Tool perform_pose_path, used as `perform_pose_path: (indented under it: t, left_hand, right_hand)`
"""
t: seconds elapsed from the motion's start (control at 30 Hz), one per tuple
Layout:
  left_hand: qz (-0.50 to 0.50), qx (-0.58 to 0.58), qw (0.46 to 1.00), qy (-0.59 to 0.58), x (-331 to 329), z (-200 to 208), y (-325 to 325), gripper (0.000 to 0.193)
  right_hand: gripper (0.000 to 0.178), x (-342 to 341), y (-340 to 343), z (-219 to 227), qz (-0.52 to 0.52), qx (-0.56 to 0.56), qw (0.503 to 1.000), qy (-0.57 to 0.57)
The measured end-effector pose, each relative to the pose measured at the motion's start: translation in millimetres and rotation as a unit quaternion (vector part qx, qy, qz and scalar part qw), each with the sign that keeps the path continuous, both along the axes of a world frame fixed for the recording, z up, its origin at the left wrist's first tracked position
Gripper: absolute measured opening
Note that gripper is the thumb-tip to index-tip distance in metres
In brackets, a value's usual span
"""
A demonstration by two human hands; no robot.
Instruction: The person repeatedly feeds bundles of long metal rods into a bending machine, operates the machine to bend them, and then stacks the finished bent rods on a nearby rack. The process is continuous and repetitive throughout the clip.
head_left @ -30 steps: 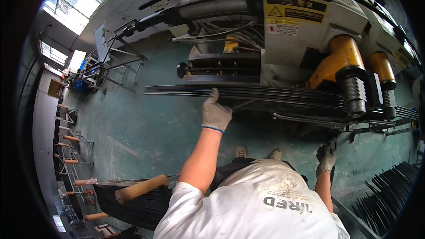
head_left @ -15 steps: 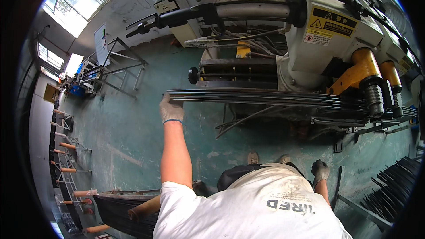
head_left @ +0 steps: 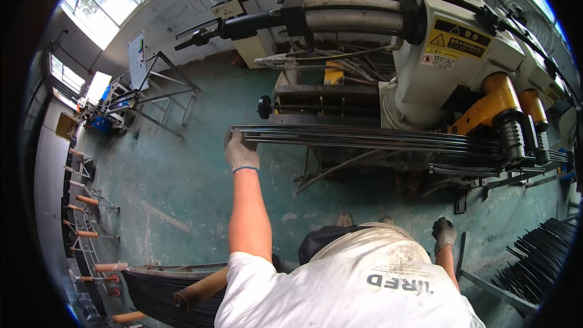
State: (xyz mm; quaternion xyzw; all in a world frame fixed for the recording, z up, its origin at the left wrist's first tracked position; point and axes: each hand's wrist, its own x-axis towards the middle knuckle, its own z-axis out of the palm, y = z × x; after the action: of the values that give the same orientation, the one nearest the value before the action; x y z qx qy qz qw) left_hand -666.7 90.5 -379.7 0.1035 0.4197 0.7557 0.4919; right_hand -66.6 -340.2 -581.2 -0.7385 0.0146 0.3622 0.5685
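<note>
Head view. Rods [head_left: 358,138]: dark, long, thin, several side by side as a loose bunch, approx. level, running L to R along the near side of the machine [head_left: 419,88]. L ends stick out past the machine, over the floor [head_left: 182,188]; R part runs in by the springs [head_left: 512,138] below the yellow arms [head_left: 480,109]. Exact fit there hidden.

Handling (judgement): prob. metal, stiff, not fragile; each one light, bunch heavier, w/ some sag or whip over that length. Sheen suggests slick surface, so rods may slide on each other. Best hold: round the whole bunch, at/nr the free L ends, evened up in the palm.

L hand [head_left: 242,150]: gloved, arm reaching fwd, closed round the bunch at its L ends; no gap seen betw. fingers & rods.

R hand [head_left: 444,235]: gloved, low, well apart from the rods, nr the metal frame [head_left: 495,288]. Fingers look curled, but can't tell how far open or if anything's inside. Pile of dark strips [head_left: 537,261] further R.
</note>
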Motion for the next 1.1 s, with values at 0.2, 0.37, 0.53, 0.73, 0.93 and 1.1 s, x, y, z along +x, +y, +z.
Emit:
perform_pose_path:
  t: [0.2,0.37,0.53,0.73,0.93,1.1]
  left_hand:
    - [0.0,0.014,1.0,0.001,-1,-1,-2,0.046]
    - [-0.048,0.022,0.998,0.017,-5,5,-9,0.05]
    - [-0.169,0.051,0.984,0.039,-25,-3,-1,0.037]
    - [-0.216,0.033,0.972,0.086,-36,-8,-9,0.05]
    - [-0.225,-0.008,0.97,0.089,-34,5,-14,0.046]
    - [-0.054,-0.076,0.996,0.009,-62,-12,-21,0.057]
  right_hand:
    - [0.02,-1,-3,-2,0.038,-0.012,0.999,0.011]
    - [0.021,14,-15,-9,0.07,-0.037,0.997,0.003]
    - [0.033,11,-22,-5,0.067,-0.119,0.99,-0.037]
    - [0.035,-8,-9,29,0.072,-0.146,0.982,-0.097]
    - [0.04,2,-2,26,0.158,-0.221,0.958,-0.092]
    - [0.044,51,42,13,0.366,-0.303,0.858,-0.196]
